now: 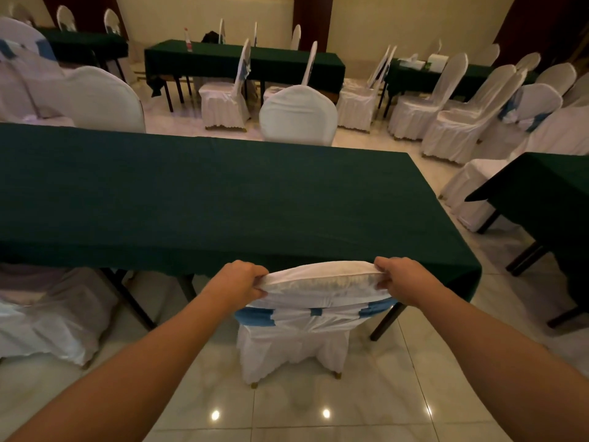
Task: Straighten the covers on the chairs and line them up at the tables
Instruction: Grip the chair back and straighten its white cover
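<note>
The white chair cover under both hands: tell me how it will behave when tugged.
The white chair cover looks thin and floppy: it bunches in the grip of the left hand and right hand. Its skirt hangs in loose folds, so it will probably slide and wrinkle easily. The blue sash may shift along.

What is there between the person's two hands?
In the head view, the top edge of the chair cover spans the gap: the left hand grips one corner, the right hand the other. Beyond it lies the green tablecloth.
</note>
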A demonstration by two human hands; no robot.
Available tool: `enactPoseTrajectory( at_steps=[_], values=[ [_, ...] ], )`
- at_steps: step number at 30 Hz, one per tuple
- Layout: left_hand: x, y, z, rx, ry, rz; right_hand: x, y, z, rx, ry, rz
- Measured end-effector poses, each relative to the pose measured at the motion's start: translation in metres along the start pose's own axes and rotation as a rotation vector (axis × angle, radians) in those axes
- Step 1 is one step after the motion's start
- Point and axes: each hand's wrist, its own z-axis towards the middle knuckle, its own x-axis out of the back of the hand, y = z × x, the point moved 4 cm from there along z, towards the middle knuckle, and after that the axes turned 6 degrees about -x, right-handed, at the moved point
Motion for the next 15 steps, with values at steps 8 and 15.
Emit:
enactPoseTrajectory(
  at_steps=[8,15],
  values=[
    [0.017,-0.019,0.003,0.095,-0.003,0.047,-0.009,-0.022,0.000,0.025,0.044,0.044],
    [0.025,-0.037,0.006,0.124,0.040,0.017,-0.008,-0.039,0.017,0.022,0.021,0.094]
  ],
)
